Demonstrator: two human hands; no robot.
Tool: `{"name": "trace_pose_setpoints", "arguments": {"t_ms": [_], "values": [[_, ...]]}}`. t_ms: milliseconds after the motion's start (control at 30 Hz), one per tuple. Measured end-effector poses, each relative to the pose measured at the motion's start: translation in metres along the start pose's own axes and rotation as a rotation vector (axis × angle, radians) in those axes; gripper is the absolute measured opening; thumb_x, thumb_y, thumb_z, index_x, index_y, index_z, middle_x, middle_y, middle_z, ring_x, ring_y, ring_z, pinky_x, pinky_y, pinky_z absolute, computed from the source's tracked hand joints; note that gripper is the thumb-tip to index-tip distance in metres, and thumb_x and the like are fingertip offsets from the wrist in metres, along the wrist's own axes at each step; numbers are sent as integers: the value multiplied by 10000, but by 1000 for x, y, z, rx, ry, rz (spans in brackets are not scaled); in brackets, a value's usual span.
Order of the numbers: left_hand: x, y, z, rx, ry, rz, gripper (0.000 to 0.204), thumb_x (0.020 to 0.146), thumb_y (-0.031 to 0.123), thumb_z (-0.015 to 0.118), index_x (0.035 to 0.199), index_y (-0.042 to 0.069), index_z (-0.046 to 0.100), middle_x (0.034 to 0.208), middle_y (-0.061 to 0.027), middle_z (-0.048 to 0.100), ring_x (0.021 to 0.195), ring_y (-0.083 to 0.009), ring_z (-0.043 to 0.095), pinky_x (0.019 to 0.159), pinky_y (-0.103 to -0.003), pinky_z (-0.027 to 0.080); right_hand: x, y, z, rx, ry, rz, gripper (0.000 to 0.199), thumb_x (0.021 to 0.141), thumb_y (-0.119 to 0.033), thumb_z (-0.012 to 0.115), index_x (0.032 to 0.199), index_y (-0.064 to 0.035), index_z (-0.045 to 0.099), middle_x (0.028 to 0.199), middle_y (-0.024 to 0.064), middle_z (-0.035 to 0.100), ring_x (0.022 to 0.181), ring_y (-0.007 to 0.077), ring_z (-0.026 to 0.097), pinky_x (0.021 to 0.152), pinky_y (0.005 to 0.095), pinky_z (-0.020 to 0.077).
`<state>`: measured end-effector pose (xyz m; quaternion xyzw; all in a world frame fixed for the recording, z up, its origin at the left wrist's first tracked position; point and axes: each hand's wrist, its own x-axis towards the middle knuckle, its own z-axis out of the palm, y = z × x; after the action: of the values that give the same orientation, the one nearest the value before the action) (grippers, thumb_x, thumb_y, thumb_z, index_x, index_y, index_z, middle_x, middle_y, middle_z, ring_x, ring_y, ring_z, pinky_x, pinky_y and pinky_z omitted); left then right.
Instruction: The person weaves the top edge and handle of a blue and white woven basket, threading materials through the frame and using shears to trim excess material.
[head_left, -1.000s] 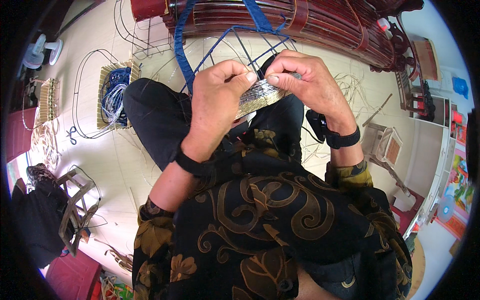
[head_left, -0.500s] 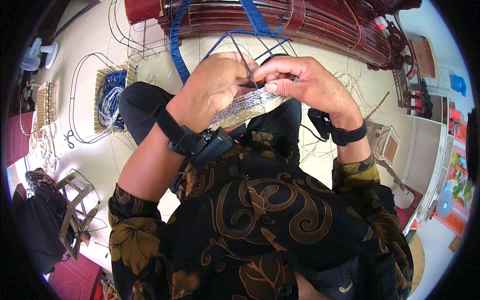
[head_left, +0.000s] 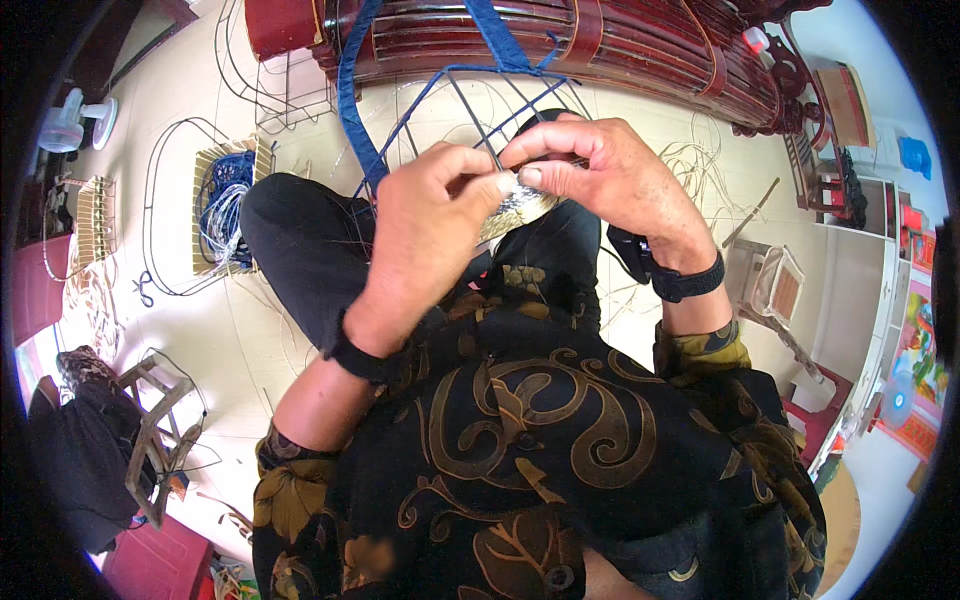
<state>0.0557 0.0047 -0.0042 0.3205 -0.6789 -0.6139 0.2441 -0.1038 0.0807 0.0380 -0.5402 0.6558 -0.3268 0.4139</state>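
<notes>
Bright, even daylight, soft shadows.
Strong fisheye bending and black corners at the rim; the centre is sharp.

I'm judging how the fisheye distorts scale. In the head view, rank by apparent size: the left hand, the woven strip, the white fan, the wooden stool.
1. Left hand, helped by nearness to the camera.
2. Wooden stool.
3. Woven strip and white fan: look alike, unsure; hands hide part of the strip.

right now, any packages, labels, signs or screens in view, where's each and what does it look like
Colourful poster or banner: far right edge by the white shelves, a tall strip in red, yellow and green.
Brown box: upper right, on the dark wooden furniture, flat and rectangular.
No screens show, and no label is clear enough to tell.
</notes>
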Motion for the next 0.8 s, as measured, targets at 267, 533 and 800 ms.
{"name": "trace_pose_setpoints", "arguments": {"t_ms": [267,533,800], "values": [[-2,2,6,-134,61,-194,58,769,39,632,761,-17,620,684,-18,600,590,-49,514,535,-197,402,2,5,12,-45,246,-168,206,753,-60,645,958,-82,656,770,45,621,703,95,565,640,216,453],[2,-8,-2,-193,111,-92,70,774,27,600,736,-30,616,713,-19,605,662,-54,515,588,-203,402,21,-16,35,497,184,-246,216,847,-80,546,1047,-23,488,756,19,584,715,74,548,657,209,440],[-10,-7,-11,-215,118,166,65,786,40,569,741,0,594,690,19,568,657,-47,483,568,-223,394,34,-35,87,326,395,-575,106,743,-21,480,847,-44,471,562,-4,506,479,63,480,448,210,380]]}}
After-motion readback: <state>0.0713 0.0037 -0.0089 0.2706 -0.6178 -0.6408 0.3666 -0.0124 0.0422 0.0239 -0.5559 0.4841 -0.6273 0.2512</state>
